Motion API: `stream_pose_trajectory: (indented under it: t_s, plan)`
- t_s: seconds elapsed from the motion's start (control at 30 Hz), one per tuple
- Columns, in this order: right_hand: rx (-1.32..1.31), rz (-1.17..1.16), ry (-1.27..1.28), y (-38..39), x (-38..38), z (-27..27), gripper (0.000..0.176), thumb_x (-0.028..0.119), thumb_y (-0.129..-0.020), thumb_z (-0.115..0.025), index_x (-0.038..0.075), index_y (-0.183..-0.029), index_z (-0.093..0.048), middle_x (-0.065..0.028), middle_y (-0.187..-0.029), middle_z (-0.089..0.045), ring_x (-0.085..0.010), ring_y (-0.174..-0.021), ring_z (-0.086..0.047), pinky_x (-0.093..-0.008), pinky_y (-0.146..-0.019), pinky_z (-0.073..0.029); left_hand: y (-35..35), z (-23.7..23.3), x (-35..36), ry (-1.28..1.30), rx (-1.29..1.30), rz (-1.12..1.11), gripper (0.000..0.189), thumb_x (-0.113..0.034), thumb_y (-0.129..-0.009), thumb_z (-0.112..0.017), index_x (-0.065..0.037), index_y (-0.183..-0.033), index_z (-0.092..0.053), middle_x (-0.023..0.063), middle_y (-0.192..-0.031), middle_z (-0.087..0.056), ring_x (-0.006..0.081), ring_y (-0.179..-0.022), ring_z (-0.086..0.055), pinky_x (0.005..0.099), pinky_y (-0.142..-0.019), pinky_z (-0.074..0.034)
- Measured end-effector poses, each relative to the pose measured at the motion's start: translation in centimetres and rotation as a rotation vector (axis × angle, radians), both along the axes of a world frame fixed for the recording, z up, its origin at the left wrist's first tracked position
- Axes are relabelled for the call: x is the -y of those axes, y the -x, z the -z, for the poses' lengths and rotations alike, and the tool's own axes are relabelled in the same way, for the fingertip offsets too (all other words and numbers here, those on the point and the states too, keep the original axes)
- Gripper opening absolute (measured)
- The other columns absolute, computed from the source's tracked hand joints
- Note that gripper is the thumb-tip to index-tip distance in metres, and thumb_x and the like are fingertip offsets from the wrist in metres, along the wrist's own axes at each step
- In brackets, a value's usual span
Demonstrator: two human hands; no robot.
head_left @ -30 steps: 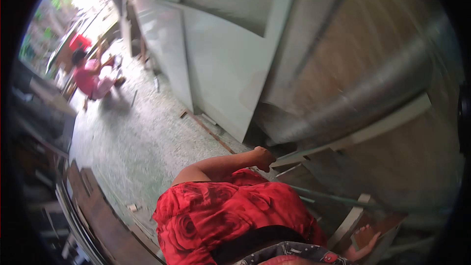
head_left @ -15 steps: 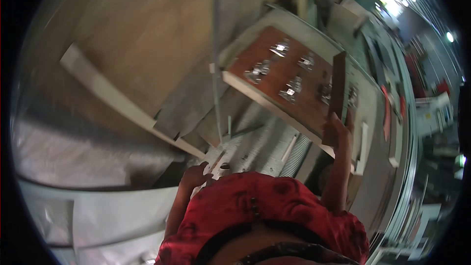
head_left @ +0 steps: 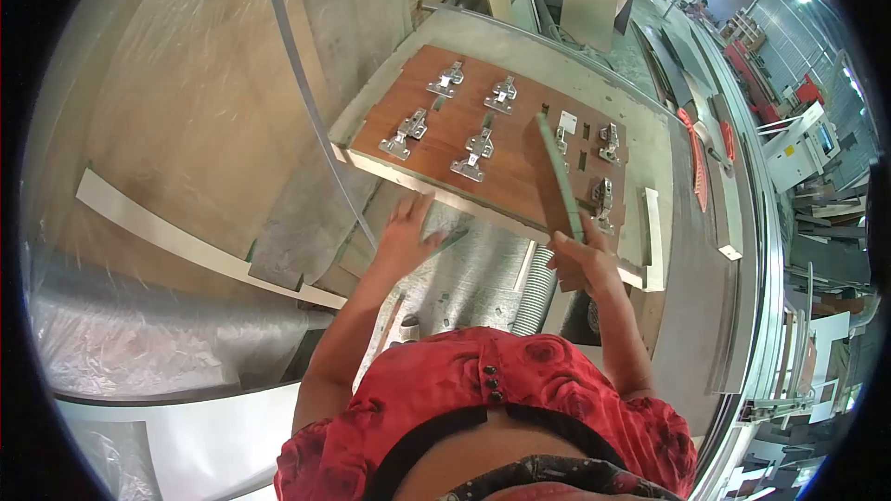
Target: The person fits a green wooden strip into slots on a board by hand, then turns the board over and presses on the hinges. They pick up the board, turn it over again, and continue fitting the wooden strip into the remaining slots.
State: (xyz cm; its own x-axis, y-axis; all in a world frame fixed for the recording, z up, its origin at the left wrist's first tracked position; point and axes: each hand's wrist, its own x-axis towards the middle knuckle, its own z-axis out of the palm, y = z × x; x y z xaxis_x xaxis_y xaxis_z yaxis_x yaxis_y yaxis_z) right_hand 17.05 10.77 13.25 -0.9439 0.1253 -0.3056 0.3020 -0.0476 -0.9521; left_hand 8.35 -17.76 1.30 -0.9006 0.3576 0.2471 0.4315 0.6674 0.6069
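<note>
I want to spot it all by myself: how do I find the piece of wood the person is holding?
Look for the big brown board with shiny hinges lying on it. At its near right side, the right hand grips a long narrow strip. It is the only piece standing on its edge, with a green edge on top.

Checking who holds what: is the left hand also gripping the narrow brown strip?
No: the left hand is spread open near the board, while only the right hand grips the strip.
</note>
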Motion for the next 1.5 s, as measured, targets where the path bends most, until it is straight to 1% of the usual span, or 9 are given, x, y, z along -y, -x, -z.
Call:
stream_pose_trajectory:
  t_s: [0.1, 0.23, 0.3, 0.5, 0.9, 1.03, 1.07, 1.27, 1.5]
  plan:
    - [0.041, -0.043, 0.015, 0.3, -0.6, 1.4, 0.047, 0.02, -0.082, -0.071, 0.001, -0.119, -0.049, -0.0078, -0.085, -0.057, -0.015, -0.062, -0.059, -0.0279, -0.056, -0.05, 4.0, -0.4, -2.6, -0.068, -0.222, -0.013, 0.077, -0.033, -0.076, -0.074, -0.006, -0.139, -0.038, 0.0209, -0.138, -0.042, 0.041, -0.126, -0.04, 0.0449, -0.104, -0.036]
    - [0.018, -0.08, 0.023, 0.9, -1.0, 2.9, 0.05, 0.022, -0.083, -0.07, 0.0, -0.121, -0.047, -0.007, -0.085, -0.056, -0.0146, -0.06, -0.06, -0.0276, -0.054, -0.05, 7.7, 0.6, -5.1, -0.102, -0.134, -0.047, 0.083, -0.039, -0.071, -0.077, -0.006, -0.138, -0.04, 0.02, -0.137, -0.043, 0.0383, -0.127, -0.04, 0.0456, -0.106, -0.034]
    - [0.074, -0.102, -0.078, 1.3, -1.2, 4.4, 0.052, 0.022, -0.083, -0.07, -0.001, -0.122, -0.045, -0.0066, -0.084, -0.056, -0.0148, -0.059, -0.061, -0.0281, -0.052, -0.049, 8.8, 0.8, -5.9, 0.074, -0.165, -0.082, 0.089, -0.05, -0.067, -0.077, -0.007, -0.136, -0.042, 0.0146, -0.136, -0.045, 0.033, -0.128, -0.038, 0.0447, -0.105, -0.031]
    - [0.107, -0.134, 0.019, 2.2, -2.0, 3.7, 0.049, 0.021, -0.084, -0.068, 0.0, -0.122, -0.045, -0.0077, -0.082, -0.055, -0.0164, -0.06, -0.06, -0.0288, -0.054, -0.05, 8.9, 1.4, -6.4, 0.023, -0.187, -0.139, 0.077, -0.051, -0.062, -0.078, -0.012, -0.124, -0.055, 0.0023, -0.127, -0.047, 0.0252, -0.123, -0.037, 0.0405, -0.102, -0.029]
    - [0.142, -0.009, 0.102, 6.6, -2.5, 2.0, 0.039, 0.022, -0.088, -0.064, 0.003, -0.118, -0.047, -0.0104, -0.085, -0.058, -0.0202, -0.062, -0.061, -0.0333, -0.051, -0.052, 8.9, 1.9, -6.3, 0.023, -0.239, -0.125, 0.064, -0.052, -0.068, -0.074, -0.015, -0.116, -0.057, 0.0023, -0.127, -0.045, 0.0247, -0.121, -0.038, 0.0414, -0.1, -0.029]
    - [-0.095, -0.003, 0.039, 10.1, -4.1, 1.5, 0.037, 0.02, -0.089, -0.062, 0.004, -0.118, -0.046, -0.0101, -0.088, -0.057, -0.0208, -0.068, -0.061, -0.0351, -0.053, -0.053, 9.1, 2.5, -6.3, 0.021, -0.325, -0.139, 0.063, -0.053, -0.068, -0.073, -0.015, -0.116, -0.057, 0.0029, -0.126, -0.045, 0.0252, -0.121, -0.038, 0.0418, -0.1, -0.029]
    - [-0.139, 0.018, 0.023, 10.8, -3.8, 1.6, 0.042, 0.024, -0.087, -0.064, 0.004, -0.12, -0.047, -0.0064, -0.081, -0.054, -0.017, -0.058, -0.058, -0.0302, -0.047, -0.047, 9.0, 2.6, -6.4, 0.016, -0.317, -0.144, 0.062, -0.051, -0.067, -0.075, -0.015, -0.114, -0.058, 0.0028, -0.126, -0.046, 0.0252, -0.12, -0.039, 0.0415, -0.099, -0.03]
    - [0.113, -0.079, 0.035, 15.0, -5.8, 5.0, 0.038, 0.024, -0.086, -0.065, 0.002, -0.114, -0.05, -0.0081, -0.08, -0.058, -0.0193, -0.06, -0.06, -0.0306, -0.047, -0.049, 8.7, 1.8, -6.3, 0.008, -0.268, -0.138, 0.061, -0.048, -0.065, -0.076, -0.015, -0.113, -0.059, 0.0026, -0.126, -0.047, 0.0248, -0.12, -0.039, 0.0413, -0.098, -0.03]
    - [0.011, -0.026, 0.082, 16.9, -4.3, 0.7, 0.029, 0.021, -0.087, -0.064, 0.001, -0.106, -0.052, -0.0098, -0.082, -0.062, -0.0213, -0.061, -0.062, -0.0329, -0.047, -0.05, 9.0, 2.4, -6.3, -0.006, -0.296, -0.123, 0.06, -0.047, -0.065, -0.076, -0.015, -0.113, -0.058, 0.0032, -0.127, -0.046, 0.0249, -0.121, -0.039, 0.0419, -0.098, -0.03]
